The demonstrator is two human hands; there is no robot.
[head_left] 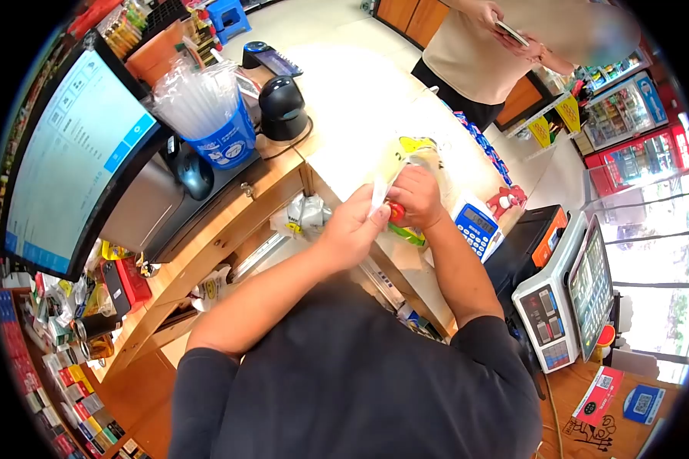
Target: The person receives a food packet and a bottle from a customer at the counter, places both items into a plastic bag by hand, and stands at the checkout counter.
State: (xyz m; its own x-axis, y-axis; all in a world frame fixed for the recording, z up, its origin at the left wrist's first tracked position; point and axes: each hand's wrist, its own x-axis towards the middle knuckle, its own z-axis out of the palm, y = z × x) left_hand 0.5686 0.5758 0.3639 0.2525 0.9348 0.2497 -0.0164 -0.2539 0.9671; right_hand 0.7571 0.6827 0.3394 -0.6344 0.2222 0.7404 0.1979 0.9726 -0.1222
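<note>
Over the shop counter, my left hand (352, 227) is closed, pinching a whitish strip of a thin plastic bag (378, 197). Close beside it, my right hand (415, 194) is also closed on the bag, its fingers curled near the bag's gathered part. The bag's yellow-printed part (418, 145) lies just beyond the right hand on the counter. Something red and shiny (396, 212) shows between the two hands; its kind is unclear. A green-edged item (408, 236) is partly hidden beneath my right wrist.
To the right stand a blue-and-white calculator (476, 228), a red plush toy (507, 200) and a weighing scale (547, 325). On the left are a monitor (73, 161), a blue straw holder (223, 141) and a black scanner (282, 109). A person (475, 57) holding a phone stands across the counter.
</note>
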